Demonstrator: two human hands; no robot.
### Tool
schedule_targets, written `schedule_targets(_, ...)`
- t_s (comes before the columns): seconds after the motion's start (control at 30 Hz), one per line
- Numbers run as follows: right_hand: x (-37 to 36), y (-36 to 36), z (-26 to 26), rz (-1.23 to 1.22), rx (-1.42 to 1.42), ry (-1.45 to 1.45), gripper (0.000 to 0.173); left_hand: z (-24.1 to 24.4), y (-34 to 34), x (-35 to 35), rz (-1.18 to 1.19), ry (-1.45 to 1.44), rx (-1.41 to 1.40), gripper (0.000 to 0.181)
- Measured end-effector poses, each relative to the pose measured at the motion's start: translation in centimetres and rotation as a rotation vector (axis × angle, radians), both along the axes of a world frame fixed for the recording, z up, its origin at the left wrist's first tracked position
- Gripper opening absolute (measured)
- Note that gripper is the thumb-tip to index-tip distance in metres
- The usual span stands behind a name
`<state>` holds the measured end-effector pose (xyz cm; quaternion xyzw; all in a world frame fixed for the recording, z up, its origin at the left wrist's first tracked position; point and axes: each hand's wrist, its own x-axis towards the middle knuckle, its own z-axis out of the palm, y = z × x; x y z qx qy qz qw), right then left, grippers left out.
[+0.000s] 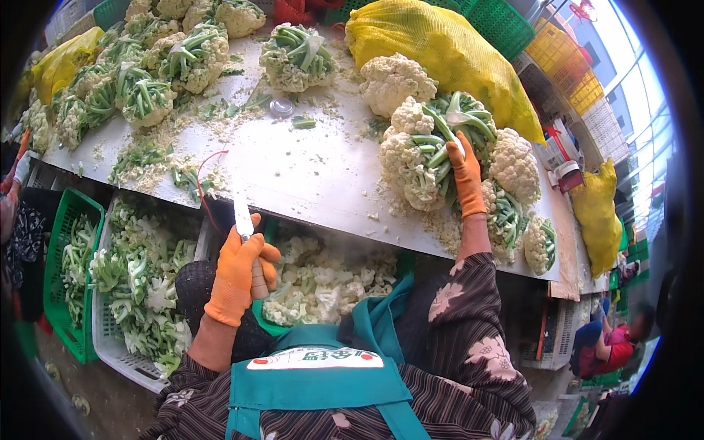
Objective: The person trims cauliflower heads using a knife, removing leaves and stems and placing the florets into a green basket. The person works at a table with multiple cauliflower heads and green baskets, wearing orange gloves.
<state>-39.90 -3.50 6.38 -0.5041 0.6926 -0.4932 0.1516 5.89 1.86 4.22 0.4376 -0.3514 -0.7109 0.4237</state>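
My left hand (242,269), in an orange glove, grips the wooden handle of a knife (242,214), its blade pointing away from me over the edge of the white table (308,176). At the right, my right hand (466,173), gloved alike, has its fingers around the green leaf stalks of a cauliflower head (410,159); the far side of its grip is hidden. Other cauliflower heads (514,165) lie against and near it. Below the table edge, a green crate (272,324) holds cut cauliflower florets (330,280).
Several cauliflower heads (195,58) are piled at the far left. A yellow mesh sack (440,49) lies behind my right hand. Leaf trimmings fill a white crate (104,330) beside a green crate (55,286). A metal lid (281,107) sits on the table. A person (605,346) is at far right; another person's gloved hand (22,168) shows far left.
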Motion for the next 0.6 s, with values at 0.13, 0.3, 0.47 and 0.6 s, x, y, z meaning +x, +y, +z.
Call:
schedule_targets(0.13, 5.6, -0.2, 1.2, -0.111, -0.118, 0.566, 0.086, -0.4, 0.1, -1.1, -0.044, -0.103, -0.034, 0.051)
schedule_targets(0.3, 12.1, -1.6, 2.7, -0.122, -0.045, 0.968, 0.082, -0.7, 0.1, -2.2, -0.110, -0.247, -0.107, 0.050)
schedule_targets(0.47, 16.6, -5.4, 3.5, -0.070, 0.046, 1.070, 0.076, -0.5, -1.3, -2.7, 0.017, -0.284, -0.200, 0.046)
schedule_targets(0.6, 10.8, -5.7, 3.0, -0.119, -0.440, 0.283, 0.062, 3.0, -5.1, -4.6, -0.007, -0.492, -0.472, 0.046)
